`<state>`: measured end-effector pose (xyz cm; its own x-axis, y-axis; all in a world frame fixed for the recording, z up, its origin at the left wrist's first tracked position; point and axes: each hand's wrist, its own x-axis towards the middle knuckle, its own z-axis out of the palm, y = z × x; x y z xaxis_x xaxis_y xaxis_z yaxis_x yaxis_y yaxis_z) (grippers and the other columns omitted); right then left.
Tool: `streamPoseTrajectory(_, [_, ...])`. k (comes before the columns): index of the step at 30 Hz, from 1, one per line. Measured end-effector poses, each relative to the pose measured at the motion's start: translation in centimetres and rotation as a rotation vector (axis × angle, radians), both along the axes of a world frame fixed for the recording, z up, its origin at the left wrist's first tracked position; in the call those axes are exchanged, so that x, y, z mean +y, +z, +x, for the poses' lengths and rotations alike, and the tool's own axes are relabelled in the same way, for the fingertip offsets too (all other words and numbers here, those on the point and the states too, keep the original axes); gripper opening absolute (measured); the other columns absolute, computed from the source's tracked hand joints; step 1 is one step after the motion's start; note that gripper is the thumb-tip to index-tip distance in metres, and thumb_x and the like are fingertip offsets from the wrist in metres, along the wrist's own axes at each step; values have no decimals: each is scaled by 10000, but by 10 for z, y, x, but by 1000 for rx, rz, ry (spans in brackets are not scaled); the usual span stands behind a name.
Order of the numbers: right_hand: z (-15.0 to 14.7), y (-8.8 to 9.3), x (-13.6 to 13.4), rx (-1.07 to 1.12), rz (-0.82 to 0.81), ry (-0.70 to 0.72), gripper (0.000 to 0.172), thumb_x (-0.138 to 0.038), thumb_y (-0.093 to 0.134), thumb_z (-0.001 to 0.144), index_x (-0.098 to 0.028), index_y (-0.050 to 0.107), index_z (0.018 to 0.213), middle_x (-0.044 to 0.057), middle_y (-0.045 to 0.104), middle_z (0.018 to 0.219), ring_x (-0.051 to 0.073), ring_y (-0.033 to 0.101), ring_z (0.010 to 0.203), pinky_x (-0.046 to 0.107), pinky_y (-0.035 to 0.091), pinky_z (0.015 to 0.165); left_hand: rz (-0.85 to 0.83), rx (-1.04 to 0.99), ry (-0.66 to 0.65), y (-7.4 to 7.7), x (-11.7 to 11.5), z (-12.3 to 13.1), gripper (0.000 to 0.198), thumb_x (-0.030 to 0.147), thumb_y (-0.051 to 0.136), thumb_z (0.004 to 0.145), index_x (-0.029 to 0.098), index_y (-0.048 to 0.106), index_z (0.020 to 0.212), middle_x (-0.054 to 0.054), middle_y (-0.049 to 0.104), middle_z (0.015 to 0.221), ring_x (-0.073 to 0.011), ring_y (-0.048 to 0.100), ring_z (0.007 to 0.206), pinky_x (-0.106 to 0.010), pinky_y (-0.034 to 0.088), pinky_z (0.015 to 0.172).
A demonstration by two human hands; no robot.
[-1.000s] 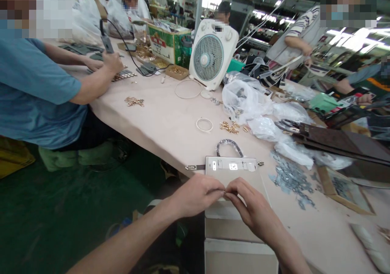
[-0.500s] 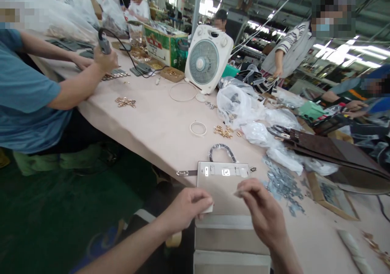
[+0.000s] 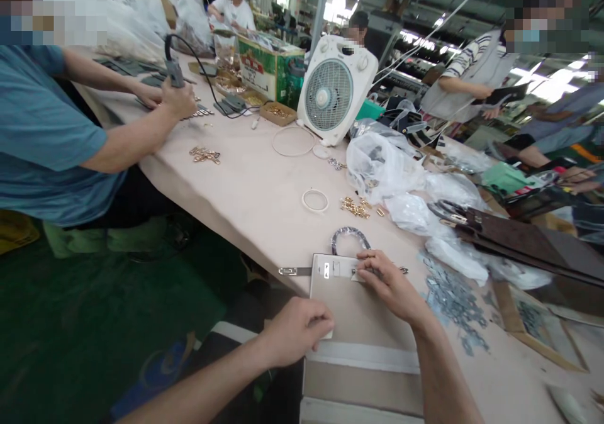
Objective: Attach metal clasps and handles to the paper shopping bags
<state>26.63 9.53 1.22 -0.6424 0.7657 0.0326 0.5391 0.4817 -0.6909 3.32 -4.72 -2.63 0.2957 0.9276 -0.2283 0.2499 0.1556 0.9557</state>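
Note:
A beige bag panel (image 3: 349, 307) lies in front of me, with a plastic-wrapped dark handle (image 3: 352, 231) at its far edge. My left hand (image 3: 299, 331) is closed at the panel's left side, pinching a small white piece (image 3: 327, 334). My right hand (image 3: 389, 284) rests over the top strip of the panel, its bent fingers and thumb at a small white patch (image 3: 355, 276). These fingers hide the middle metal plate. Left of them a small bright metal plate (image 3: 326, 270) shows. A dark strap with a metal buckle (image 3: 287, 272) sticks out to the left.
Right of the panel lies a heap of grey metal pieces (image 3: 455, 304), beside a shallow box (image 3: 533, 329). Gold fittings (image 3: 356, 207), a white ring (image 3: 315, 200), plastic bags (image 3: 377, 166) and a fan (image 3: 333, 90) stand farther back. A co-worker (image 3: 51, 128) holds a tool at left.
My right hand has moved from above the panel forward and left, down onto its top strip. My left hand stays near the panel's left edge. The view has shifted slightly.

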Motion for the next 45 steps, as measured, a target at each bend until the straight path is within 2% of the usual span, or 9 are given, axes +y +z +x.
streamPoseTrajectory(12, [-4, -11, 2, 36, 27, -18, 240, -379, 546, 1052, -216, 681, 938, 103, 615, 1202, 259, 596, 1188, 455, 464, 1052, -24, -11, -2, 2, 3, 0, 274, 334, 576, 941, 148, 773, 899, -7, 683, 685, -141, 624, 601, -202, 427, 597])
streamPoseTrajectory(17, [0, -17, 2, 53, 48, -34, 213, -425, 653, 994, -231, 698, 1070, 108, 622, 1274, 270, 601, 1219, 470, 480, 1076, -50, -13, 11, -2, 2, 1, 289, 357, 578, 944, 146, 772, 904, -6, 683, 694, -140, 623, 599, -200, 422, 583])
streamPoseTrajectory(20, [4, -19, 7, 39, -17, -70, 414, -447, 709, 959, -252, 638, 1317, 105, 641, 1323, 271, 606, 1232, 476, 482, 1091, -42, -22, 42, -3, 0, 5, 281, 352, 578, 958, 153, 765, 891, -6, 679, 710, -138, 625, 626, -199, 429, 600])
streamPoseTrajectory(22, [5, -20, 12, 17, -66, -83, 490, -472, 734, 939, -255, 625, 1365, 96, 665, 1310, 269, 625, 1205, 464, 495, 1073, -20, -41, 75, -5, -2, 8, 288, 351, 569, 978, 156, 762, 890, -9, 681, 748, -132, 622, 638, -201, 440, 614])
streamPoseTrajectory(30, [-3, -37, 15, 167, -45, -183, 309, -501, 667, 983, -227, 787, 1060, 83, 747, 1102, 249, 684, 1057, 421, 522, 993, -46, -290, 247, -14, -9, 14, 345, 454, 634, 985, 150, 797, 971, -38, 710, 828, -135, 634, 629, -226, 484, 598])
streamPoseTrajectory(36, [-11, -47, 5, 218, 144, -300, 269, -462, 629, 1010, -241, 780, 1039, 80, 762, 1071, 263, 692, 1037, 457, 527, 987, -59, -353, 312, 0, -5, 2, 384, 449, 675, 960, 152, 779, 1180, -57, 742, 947, -154, 655, 726, -266, 550, 711])
streamPoseTrajectory(40, [-13, -30, -12, 248, 260, -397, 233, -429, 648, 1002, -246, 757, 1098, 75, 749, 1098, 258, 688, 1002, 438, 541, 937, -74, -327, 213, 16, -1, -12, 674, 333, 676, 934, 196, 473, 1562, -7, 708, 910, -153, 662, 748, -281, 546, 767])
streamPoseTrajectory(42, [-15, -13, -29, 293, 279, -408, 182, -390, 662, 1003, -256, 746, 1092, 69, 736, 1078, 245, 683, 964, 403, 551, 885, -39, -244, 165, 25, -1, -19, 769, 298, 643, 943, 227, 320, 1637, 4, 711, 914, -161, 665, 774, -277, 528, 765])
streamPoseTrajectory(45, [-24, 15, -62, 253, 182, -172, 155, -329, 676, 1006, -282, 732, 1142, 62, 728, 1101, 238, 684, 977, 365, 568, 851, 46, -91, 111, 35, -4, -26, 716, 259, 568, 978, 249, 296, 1640, 1, 737, 944, -176, 666, 840, -280, 497, 793])
